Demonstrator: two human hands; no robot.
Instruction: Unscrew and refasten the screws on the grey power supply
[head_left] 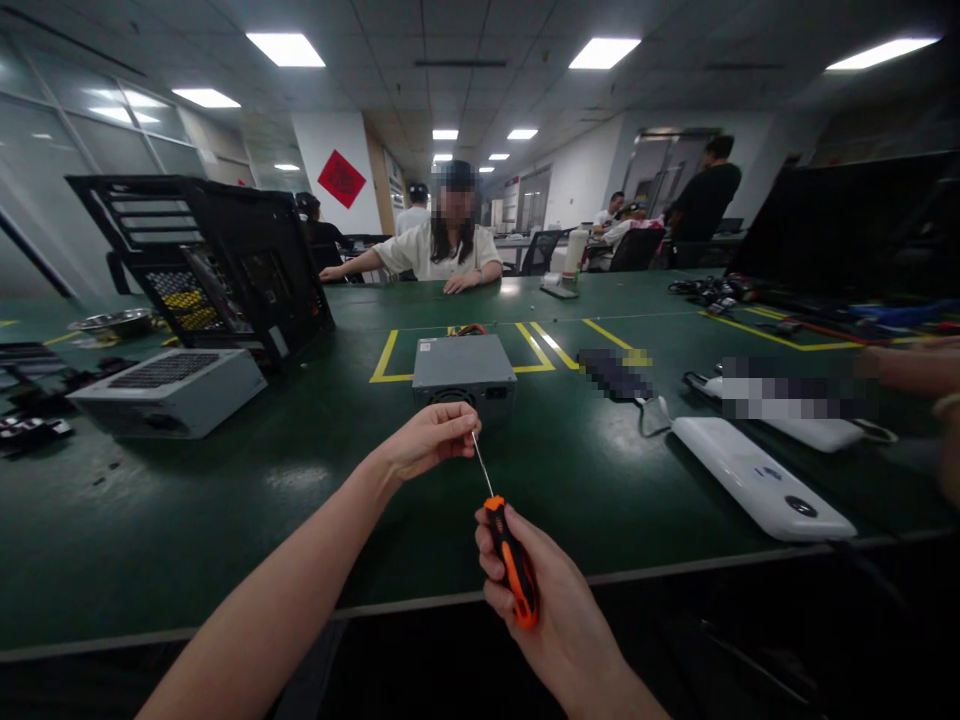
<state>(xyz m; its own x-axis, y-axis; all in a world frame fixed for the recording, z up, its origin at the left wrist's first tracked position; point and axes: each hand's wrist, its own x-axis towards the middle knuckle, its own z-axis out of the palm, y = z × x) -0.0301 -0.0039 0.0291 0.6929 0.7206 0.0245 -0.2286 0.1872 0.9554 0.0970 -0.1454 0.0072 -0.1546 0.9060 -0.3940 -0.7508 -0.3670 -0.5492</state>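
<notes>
My right hand (551, 600) is wrapped round the orange and black handle of a screwdriver (513, 565), its thin shaft pointing up and away from me. At the shaft's tip, the fingers of my left hand (439, 440) are pinched together. Whatever they hold there is too small to make out. Just beyond my left hand, a grey computer power supply (465, 362) rests on the green table (315, 540), its fan grille and socket facing me. The left hand overlaps its lower front edge in the view.
A second power supply (176, 390) and an open black computer case (247, 270) stand at left, near a metal bowl (116, 323). White power banks (757, 475) with cables lie at right. Another person (450, 240) sits across the table; someone's arm (915, 370) reaches in at right.
</notes>
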